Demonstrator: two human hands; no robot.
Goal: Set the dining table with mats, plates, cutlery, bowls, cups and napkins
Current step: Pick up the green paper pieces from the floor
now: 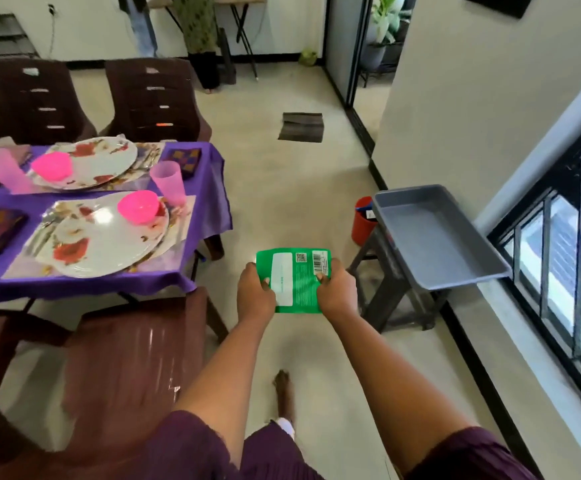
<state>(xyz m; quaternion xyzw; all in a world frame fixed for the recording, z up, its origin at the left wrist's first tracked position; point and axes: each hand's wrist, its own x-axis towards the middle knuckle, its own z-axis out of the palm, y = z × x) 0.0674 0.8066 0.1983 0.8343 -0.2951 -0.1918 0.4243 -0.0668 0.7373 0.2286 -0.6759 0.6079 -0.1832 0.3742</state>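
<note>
Head cam: I see both arms out straight. Left hand (255,292) & right hand (336,288) pinch a green packet (296,280) by its sides, thumbs on top. Table (192,271) w/ plates (91,244), pink bowls (138,206), cups (168,181) sits at 10 o'clock.

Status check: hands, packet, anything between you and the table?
Both hands, left and right, grip the green packet, off the table. Table laid: plates, pink bowls, cups. Brown chair between person and table.
</note>
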